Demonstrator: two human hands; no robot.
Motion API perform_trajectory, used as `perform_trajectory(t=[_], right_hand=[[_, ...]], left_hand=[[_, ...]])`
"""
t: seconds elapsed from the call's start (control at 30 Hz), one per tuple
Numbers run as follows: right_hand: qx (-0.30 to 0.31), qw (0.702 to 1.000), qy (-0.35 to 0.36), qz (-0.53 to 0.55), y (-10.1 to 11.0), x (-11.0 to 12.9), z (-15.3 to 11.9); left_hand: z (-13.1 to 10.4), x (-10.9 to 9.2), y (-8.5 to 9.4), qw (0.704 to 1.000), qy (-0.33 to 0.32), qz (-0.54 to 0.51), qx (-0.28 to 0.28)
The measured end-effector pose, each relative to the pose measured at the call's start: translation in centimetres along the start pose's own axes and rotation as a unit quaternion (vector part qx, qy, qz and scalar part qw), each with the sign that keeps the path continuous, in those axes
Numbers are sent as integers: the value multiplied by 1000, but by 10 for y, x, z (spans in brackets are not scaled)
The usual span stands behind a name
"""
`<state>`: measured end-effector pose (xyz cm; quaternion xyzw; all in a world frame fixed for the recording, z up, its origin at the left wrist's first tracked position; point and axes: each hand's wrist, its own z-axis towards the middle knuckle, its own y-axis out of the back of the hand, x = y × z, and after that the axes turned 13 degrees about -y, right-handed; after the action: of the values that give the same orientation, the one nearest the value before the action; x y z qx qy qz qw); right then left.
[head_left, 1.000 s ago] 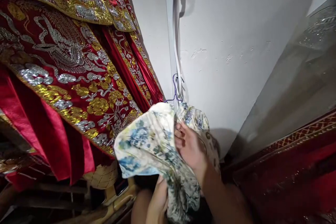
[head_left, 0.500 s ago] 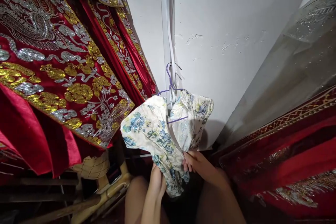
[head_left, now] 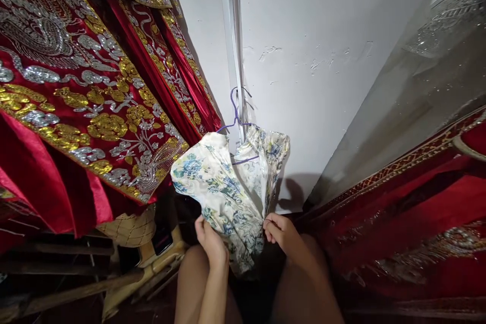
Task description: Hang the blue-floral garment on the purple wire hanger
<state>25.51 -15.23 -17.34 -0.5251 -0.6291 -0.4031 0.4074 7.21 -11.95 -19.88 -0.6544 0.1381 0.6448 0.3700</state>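
From the head camera we look down on a floral shirt [head_left: 224, 192], and it's right there in the middle, hanging in front of a pale wall [head_left: 304, 35] and above our legs [head_left: 195, 278]. We have its neck at the top, its lower end down toward us, and its long axis running nearly straight up and down the view. The front faces us, gaping in a slanting V that drops from the neck to the right hand [head_left: 279, 230]. The shoulders spread to either side, the one at the view's left sitting lower.

And what a look: cream cloth, blue blooms, touches of green and yellow, smooth across the chest and bunched into creases lower down. Through the gap we spot the paler inside, crossed by the purple bar of the hanger [head_left: 235, 111], whose hook meets a white strip [head_left: 240, 55]; exactly how it catches, we can't tell.

Now the hands! Our left hand [head_left: 211, 243] grips the side of the shirt below the sleeve, thumb on top. Our right pinches the front edge at the foot of the V. Sequinned red drapery [head_left: 108, 126] fills the left, and more red cloth [head_left: 451, 202] lies at right.
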Motion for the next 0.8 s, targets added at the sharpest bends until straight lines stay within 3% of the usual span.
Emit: perform_trajectory(t=[0.07, 0.13, 0.23, 0.3, 0.37, 0.5, 0.6, 0.7, 0.8], right_hand=[[-5, 1000, -1, 5, -1, -3, -1], [-3, 1000, 4, 15, -6, -3, -1], [10, 999, 8, 36, -19, 1, -1], [29, 998, 3, 50, -26, 6, -2], [44, 997, -9, 56, -31, 11, -2], [30, 998, -31, 46, -35, 19, -2], [28, 998, -39, 34, -36, 21, -1], [9, 999, -37, 17, -35, 27, -1], [-74, 997, 2, 19, -29, 54, 4]], left_hand=[[-9, 8, 7, 987, -147, 67, -13], [-25, 13, 12, 957, -251, 127, 74], [-49, 13, 13, 903, -298, 205, 230], [-57, 12, 10, 885, -295, 221, 285], [-58, 10, 8, 889, -273, 194, 313], [-56, 3, 8, 912, -135, 99, 374], [-59, -2, 10, 921, -55, 66, 381], [-61, -5, 12, 921, -37, 49, 384], [-59, -4, 15, 913, -53, 59, 400]])
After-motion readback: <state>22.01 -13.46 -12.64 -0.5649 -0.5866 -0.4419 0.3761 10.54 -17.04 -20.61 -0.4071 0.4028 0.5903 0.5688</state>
